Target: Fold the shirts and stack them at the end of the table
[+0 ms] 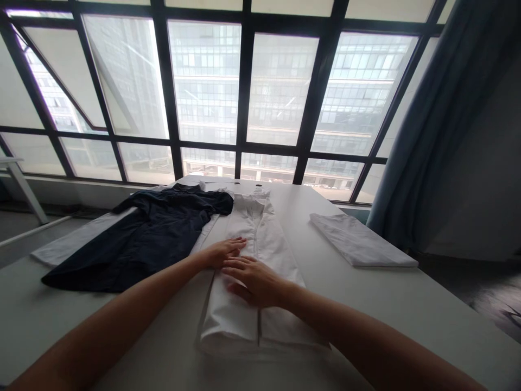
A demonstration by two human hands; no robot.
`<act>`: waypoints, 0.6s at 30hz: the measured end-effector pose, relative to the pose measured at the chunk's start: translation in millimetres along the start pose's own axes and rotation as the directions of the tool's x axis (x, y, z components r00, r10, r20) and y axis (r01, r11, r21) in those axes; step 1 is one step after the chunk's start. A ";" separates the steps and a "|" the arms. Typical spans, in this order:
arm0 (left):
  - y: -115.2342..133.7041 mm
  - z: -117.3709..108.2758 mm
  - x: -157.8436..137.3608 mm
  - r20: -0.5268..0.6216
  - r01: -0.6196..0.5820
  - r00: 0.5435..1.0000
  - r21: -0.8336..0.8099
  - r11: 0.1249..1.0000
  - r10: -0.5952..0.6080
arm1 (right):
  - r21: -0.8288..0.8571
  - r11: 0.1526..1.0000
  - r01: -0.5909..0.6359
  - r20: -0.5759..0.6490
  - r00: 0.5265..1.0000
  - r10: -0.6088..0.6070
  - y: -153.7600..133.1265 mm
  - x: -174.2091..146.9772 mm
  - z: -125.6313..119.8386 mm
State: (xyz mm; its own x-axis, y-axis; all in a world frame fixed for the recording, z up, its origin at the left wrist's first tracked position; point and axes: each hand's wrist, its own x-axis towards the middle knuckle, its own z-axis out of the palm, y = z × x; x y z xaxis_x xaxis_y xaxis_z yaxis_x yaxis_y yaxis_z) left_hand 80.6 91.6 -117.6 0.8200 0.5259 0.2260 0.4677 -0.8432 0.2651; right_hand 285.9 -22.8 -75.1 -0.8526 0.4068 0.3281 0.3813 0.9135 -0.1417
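Observation:
A white shirt (279, 247) lies lengthwise on the white table, its sides folded inward so that two edges run down its middle. The collar end points toward the window. My left hand (223, 252) rests flat on the left half of the shirt, fingers stretched out toward the middle. Just nearer to me, my right hand (254, 282) lies on the same half, fingers extended to the left and close to the left hand. Neither hand grips the cloth.
Left of the shirt a dark navy shirt (138, 244) is spread over another white garment (77, 239). A folded white garment (362, 241) lies at the right edge of the table (411, 315). Behind stand large black-framed windows, with a blue-grey curtain (423, 141) at right.

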 end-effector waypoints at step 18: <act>-6.4 1.4 1.3 0.009 0.159 0.987 -0.077 0.984 -0.159 | 0.323 0.910 0.260 0.178 0.928 -0.328 -73.6 -5.8 -1.4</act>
State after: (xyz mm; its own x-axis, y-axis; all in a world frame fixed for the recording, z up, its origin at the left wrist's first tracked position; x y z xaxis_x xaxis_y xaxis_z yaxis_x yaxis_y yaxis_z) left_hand 79.1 97.5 -120.3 0.7383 0.6520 0.1729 0.5651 -0.7378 0.3692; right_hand 263.3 -92.4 -65.2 -0.9797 0.0783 0.1846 0.0099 0.9384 -0.3453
